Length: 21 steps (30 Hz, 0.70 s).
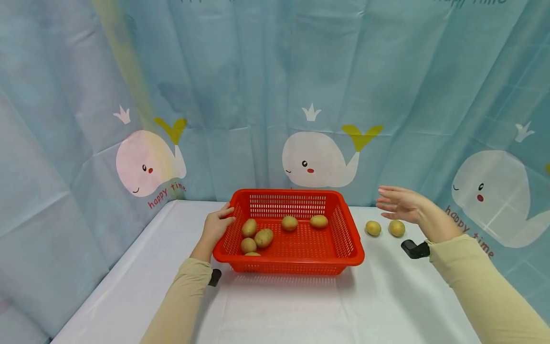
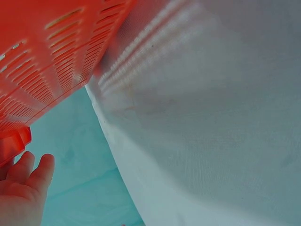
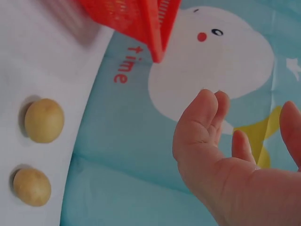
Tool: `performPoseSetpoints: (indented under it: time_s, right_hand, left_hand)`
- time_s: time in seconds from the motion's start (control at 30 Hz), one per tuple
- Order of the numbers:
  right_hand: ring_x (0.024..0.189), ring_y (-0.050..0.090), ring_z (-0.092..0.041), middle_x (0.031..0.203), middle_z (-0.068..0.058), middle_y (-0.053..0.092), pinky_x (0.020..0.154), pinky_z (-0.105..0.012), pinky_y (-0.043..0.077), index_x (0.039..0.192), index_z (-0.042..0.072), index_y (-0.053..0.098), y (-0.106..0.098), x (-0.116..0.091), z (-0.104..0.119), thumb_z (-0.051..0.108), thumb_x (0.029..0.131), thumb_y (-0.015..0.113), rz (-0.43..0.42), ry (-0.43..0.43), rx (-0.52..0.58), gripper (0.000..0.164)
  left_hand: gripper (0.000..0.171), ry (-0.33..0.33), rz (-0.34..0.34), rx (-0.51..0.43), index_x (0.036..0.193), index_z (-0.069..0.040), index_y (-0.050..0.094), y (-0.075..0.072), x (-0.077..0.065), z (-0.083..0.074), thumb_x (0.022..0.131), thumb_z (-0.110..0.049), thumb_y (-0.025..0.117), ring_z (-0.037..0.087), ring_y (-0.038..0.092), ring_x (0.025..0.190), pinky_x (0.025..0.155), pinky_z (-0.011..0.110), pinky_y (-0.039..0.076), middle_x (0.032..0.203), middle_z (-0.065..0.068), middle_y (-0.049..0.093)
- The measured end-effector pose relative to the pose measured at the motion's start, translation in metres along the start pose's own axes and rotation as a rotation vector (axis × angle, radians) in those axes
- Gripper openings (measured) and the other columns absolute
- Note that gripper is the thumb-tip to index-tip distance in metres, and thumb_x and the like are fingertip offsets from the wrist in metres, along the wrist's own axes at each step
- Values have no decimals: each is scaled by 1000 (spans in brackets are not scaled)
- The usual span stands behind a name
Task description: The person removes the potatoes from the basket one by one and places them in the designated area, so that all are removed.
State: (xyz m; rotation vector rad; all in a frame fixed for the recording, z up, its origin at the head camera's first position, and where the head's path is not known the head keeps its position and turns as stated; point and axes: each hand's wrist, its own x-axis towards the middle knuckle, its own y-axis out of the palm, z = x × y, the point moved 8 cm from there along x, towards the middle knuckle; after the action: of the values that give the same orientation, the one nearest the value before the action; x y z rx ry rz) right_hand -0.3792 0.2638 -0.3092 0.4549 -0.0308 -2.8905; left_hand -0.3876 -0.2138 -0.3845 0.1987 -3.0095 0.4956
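Note:
A red plastic basket [image 1: 292,260] with slotted walls stands on the white table, holding several potatoes [image 1: 264,238]. My left hand [image 1: 216,228] is at its left side and grips the rim, thumb and a finger reaching over the edge. Two fingers [image 2: 41,174] show outside, just past the rim, in the left wrist view. My right hand [image 1: 403,205] is raised off the table to the right of the basket, fingers spread and nothing in them. Near it on the cloth lie two loose potatoes, one closer to the basket [image 1: 373,228] and one farther right [image 1: 396,228].
A white cloth covers the table [image 1: 283,310]. Behind its back edge hangs a blue curtain [image 1: 240,95] printed with whales. Dark wrist-worn devices sit at the left cuff [image 1: 215,277] and the right cuff [image 1: 415,249].

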Motion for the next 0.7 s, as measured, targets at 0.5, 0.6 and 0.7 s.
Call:
performPoseSetpoints:
  time_s: [0.5,0.6,0.7]
  right_hand:
    - [144,13,-43,159,-27,1,112,-54,24,153,11,18,37,10,8,29,102,48,129,-3,-39,62]
    - [143,15,-44,158,-28,3,110,-55,29,156,8,10,45,13,11,27,103,47,154,-11,-57,67]
    - [142,17,-45,158,-28,5,107,-55,34,156,6,8,53,14,12,24,103,47,175,-14,-69,69]
  left_hand:
    - [43,-1,2,-2,136,9,50,-1,-1,-1,94,0,53,28,24,144,113,40,28,152,13,35]
    - [43,1,1,-4,136,9,50,-1,-1,-2,94,0,54,28,23,144,113,41,28,152,13,35]
    - [43,-1,3,-6,136,9,50,0,-2,-2,94,1,53,28,23,144,112,41,29,152,13,35]
